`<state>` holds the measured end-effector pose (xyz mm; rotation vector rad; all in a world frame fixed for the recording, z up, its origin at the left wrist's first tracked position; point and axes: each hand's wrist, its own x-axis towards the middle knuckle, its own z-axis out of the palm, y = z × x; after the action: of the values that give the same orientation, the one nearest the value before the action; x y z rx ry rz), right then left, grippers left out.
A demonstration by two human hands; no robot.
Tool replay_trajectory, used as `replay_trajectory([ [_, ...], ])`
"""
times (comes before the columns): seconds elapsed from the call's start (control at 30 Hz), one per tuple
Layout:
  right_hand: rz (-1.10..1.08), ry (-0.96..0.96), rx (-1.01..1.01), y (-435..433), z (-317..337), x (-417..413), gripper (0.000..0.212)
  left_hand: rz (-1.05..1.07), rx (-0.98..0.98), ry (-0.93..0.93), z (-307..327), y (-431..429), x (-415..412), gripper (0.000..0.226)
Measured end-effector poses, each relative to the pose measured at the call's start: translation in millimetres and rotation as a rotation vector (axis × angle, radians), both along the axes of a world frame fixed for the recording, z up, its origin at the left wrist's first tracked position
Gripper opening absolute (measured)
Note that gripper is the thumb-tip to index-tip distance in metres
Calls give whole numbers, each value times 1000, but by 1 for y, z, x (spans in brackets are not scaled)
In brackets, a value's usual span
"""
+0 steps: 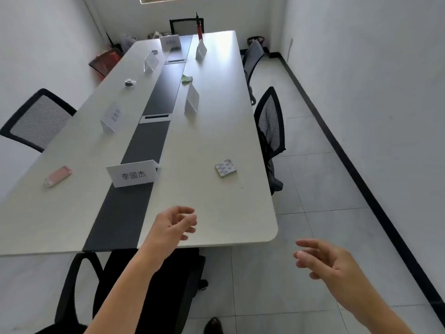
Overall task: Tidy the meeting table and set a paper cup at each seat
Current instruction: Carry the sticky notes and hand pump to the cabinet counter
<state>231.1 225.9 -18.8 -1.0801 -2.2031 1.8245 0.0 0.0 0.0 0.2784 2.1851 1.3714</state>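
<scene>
Broadly, the long white counter (216, 141) stretched away ahead of both hands, with a dark strip (125, 201) running down its middle. A black chair (134, 285) sat tucked under the near end, directly beneath the left forearm. A mesh chair (269, 121) stood at the right edge, well ahead of the right hand, and another (36, 119) stood far off to the left of the left hand.

The left hand (174, 225) hovered over the counter's near end, its forearm reaching forward and up from the lower left. Its fingers were loosely curled toward the palm and held nothing. The right hand (322, 259) hung off the counter past the rounded corner, above the tiled floor (313, 189). Its fingers were stretched loosely leftward with the palm turned inward, and it was empty.

A white name card (132, 174) stood just ahead of the left hand on the strip. A small silvery packet (225, 168) lay ahead, between the two hands' lines. A pink item (58, 176) lay well to the left of the left hand. Far ahead lay a crumpled green scrap (186, 78).
</scene>
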Motion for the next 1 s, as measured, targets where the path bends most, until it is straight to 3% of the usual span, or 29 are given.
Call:
replay_trajectory([
  [0.23, -96, -25, -33, 27, -7, -19, 20, -100, -254, 65, -70, 87, -104, 29],
  [0.4, -224, -100, -71, 34, -16, -42, 22, -289, -531, 259, -136, 165, -181, 50],
  [0.5, -283, -161, -100, 36, -23, -59, 35, -394, -642, 365, -176, 206, -221, 67],
  [0.6, -372, -213, -127, 35, -36, -73, 18, -521, -744, 473, -211, 238, -251, 84],
  [0.87, -454, -351, -152, 29, -45, -99, 24, -601, -738, 667, -249, 260, -269, 70],
  [1.0, -466, -319, -159, 29, -40, -109, 24, -575, -693, 528, -234, 265, -272, 80],
])
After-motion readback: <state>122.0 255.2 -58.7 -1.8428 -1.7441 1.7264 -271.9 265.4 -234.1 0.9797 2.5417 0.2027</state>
